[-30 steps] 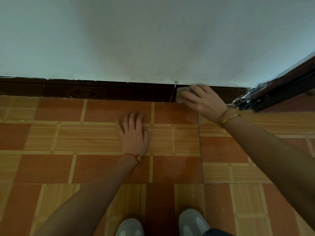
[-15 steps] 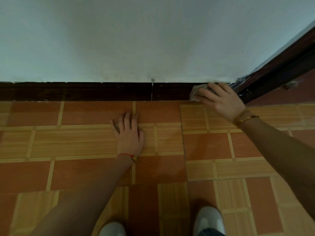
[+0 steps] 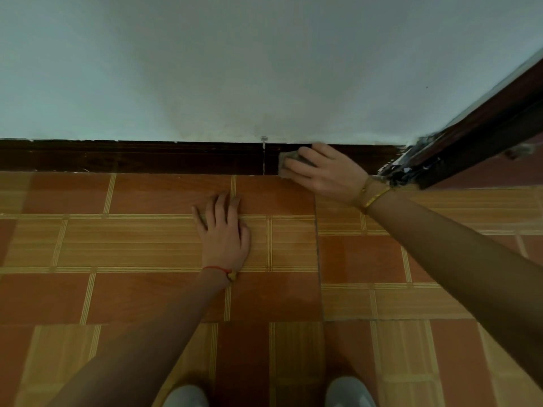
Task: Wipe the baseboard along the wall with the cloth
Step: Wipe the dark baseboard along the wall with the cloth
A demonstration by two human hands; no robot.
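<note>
A dark brown baseboard [image 3: 132, 158] runs along the foot of the pale wall, with a vertical seam [image 3: 263, 160] near the middle. My right hand [image 3: 326, 171] presses a small grey cloth [image 3: 285, 160] against the baseboard just right of that seam. Its fingers lie stretched over the cloth and point left; the thumb is hidden. My left hand [image 3: 224, 235] rests flat on the floor tiles, fingers straight, in front of the seam and apart from the baseboard.
Orange and tan floor tiles [image 3: 361, 259] fill the foreground. A dark door frame [image 3: 470, 136] with chipped paint meets the baseboard at the right corner. My two grey shoe tips [image 3: 349, 392] show at the bottom edge.
My right hand slid the cloth right toward the door frame corner, then back left along the baseboard to just beside the seam. My left hand stayed planted on the tiles.
</note>
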